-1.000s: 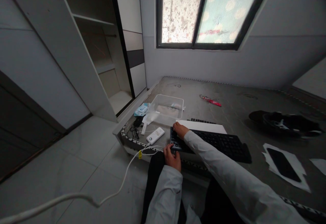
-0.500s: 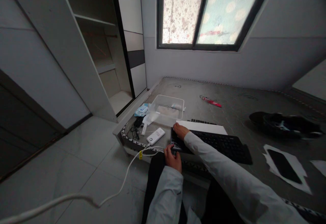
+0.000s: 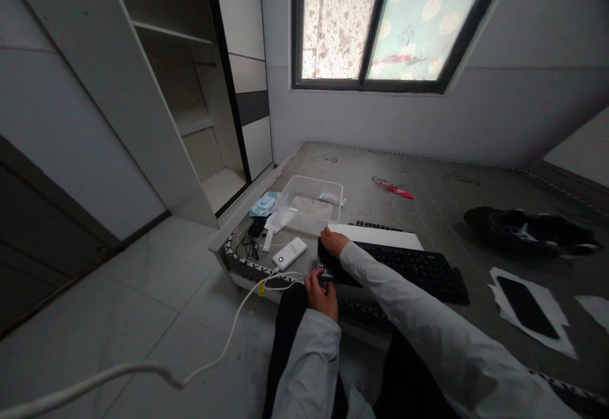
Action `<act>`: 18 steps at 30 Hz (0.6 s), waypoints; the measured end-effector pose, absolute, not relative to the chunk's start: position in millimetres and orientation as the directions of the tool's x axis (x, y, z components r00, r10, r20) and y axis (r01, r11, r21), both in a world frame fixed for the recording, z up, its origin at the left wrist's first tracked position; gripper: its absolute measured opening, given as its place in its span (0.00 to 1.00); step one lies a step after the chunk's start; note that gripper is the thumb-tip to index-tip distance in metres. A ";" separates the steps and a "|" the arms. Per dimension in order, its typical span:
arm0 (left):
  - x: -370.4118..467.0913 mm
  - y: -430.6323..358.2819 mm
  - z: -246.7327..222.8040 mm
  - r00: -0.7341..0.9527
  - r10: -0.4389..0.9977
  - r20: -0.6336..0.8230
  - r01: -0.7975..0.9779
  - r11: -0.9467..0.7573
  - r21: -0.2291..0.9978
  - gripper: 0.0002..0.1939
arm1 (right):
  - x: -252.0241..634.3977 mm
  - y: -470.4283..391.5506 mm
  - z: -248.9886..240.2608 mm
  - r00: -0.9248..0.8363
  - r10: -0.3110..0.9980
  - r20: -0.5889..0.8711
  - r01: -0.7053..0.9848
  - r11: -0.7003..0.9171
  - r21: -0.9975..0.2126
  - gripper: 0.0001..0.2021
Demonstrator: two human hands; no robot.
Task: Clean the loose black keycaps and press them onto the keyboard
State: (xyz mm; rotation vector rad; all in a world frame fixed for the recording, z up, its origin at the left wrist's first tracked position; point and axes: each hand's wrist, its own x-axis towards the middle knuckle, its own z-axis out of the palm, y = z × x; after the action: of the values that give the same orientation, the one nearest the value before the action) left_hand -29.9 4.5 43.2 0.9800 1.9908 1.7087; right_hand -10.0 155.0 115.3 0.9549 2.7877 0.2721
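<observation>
Over on the flat grey mattress point(image 3: 442, 193), bare left hand point(image 3: 322, 295) and bare right hand point(image 3: 334, 242) touch a long black keyboard point(image 3: 423, 268), can't tell if either's gripping.

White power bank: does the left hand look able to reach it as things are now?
Probably yes. The white power bank lies close beside the left hand, with nothing tall between, only loops of white cable nearby. The fingers would first have to leave the black keyboard.
</observation>
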 end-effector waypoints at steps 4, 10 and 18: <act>-31.2 3.1 44.4 -0.688 0.698 0.197 0.308 0.035 0.951 0.20 | -13.2 153.5 116.4 -0.771 0.627 -0.109 0.596 0.772 0.221 0.14; -31.5 5.4 39.2 -0.685 0.696 0.216 0.308 0.008 0.951 0.20 | -18.6 153.1 119.4 -0.737 0.670 -0.087 0.649 0.738 0.185 0.14; -33.5 5.0 43.3 -0.656 0.727 0.202 0.274 -0.020 0.962 0.19 | -7.7 159.9 121.6 -0.708 0.703 -0.061 0.697 0.711 0.094 0.12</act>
State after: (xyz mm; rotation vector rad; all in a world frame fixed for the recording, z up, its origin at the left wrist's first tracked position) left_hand -33.5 5.0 43.3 1.0441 1.9012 1.7196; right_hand -7.7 159.9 121.6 1.1569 2.8195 0.0969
